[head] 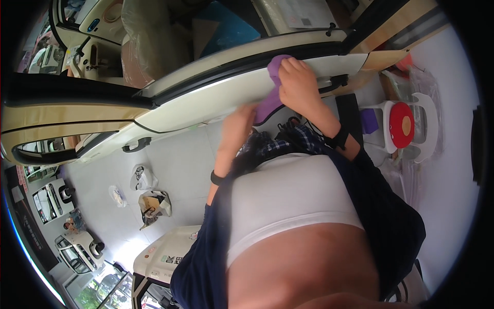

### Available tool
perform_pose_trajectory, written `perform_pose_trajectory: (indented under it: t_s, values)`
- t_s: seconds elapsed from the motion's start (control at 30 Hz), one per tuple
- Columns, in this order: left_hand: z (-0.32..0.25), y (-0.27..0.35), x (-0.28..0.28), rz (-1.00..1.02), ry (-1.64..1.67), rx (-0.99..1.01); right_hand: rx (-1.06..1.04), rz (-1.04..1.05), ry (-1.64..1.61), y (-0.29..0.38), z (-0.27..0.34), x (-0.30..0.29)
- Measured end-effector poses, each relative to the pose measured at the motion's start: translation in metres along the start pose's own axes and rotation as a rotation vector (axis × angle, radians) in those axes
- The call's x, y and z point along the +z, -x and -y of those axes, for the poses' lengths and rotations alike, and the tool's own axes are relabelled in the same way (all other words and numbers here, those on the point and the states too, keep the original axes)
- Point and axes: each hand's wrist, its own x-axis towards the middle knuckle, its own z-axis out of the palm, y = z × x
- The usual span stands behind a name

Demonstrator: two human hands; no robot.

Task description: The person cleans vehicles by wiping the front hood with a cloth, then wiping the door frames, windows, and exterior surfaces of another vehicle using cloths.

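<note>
A purple cloth with a dark edge [269,107] stretches between my two hands, beside the cream door panel of a small car [216,92]. My left hand [240,125] grips the lower end of the cloth, slightly blurred. Higher up, close to the black window seal [247,66], my right hand [299,87] has its fingers closed on the other end, and a fold of cloth sticks out past them. The black door handle [335,84] lies just right of my right hand. Whether the cloth touches the panel I cannot tell.
Through the open window, plastic-wrapped seats [144,46] and a blue sheet [227,29] show. A side mirror [46,150] juts out at left. Bags [154,206] lie on the tiled floor. At right stands a white chair [426,127] with a red cushion [401,124]. Another vehicle [170,247] is behind me.
</note>
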Motion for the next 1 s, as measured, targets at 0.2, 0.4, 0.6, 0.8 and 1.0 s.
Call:
perform_pose_trajectory:
  t_s: [0.2, 0.4, 0.6, 0.8, 1.0]
  values:
    - [0.05, 0.024, -0.018, -0.024, -0.057, -0.062, -0.142, 0.052, -0.033, -0.023, 0.053, 0.039]
    - [0.083, 0.057, -0.037, -0.066, -0.015, -0.186, -0.428, 0.049, -0.098, -0.055, 0.118, 0.092]
    - [0.087, 0.094, -0.047, -0.21, -0.009, -0.361, -0.637, -0.055, -0.111, -0.073, 0.173, 0.142]
    - [0.088, 0.106, -0.049, -0.359, 0.018, -0.472, -0.64, -0.101, -0.142, -0.065, 0.149, 0.14]
    - [0.061, 0.067, -0.059, -0.558, 0.022, -0.374, -0.447, -0.026, -0.097, -0.036, 0.087, 0.08]
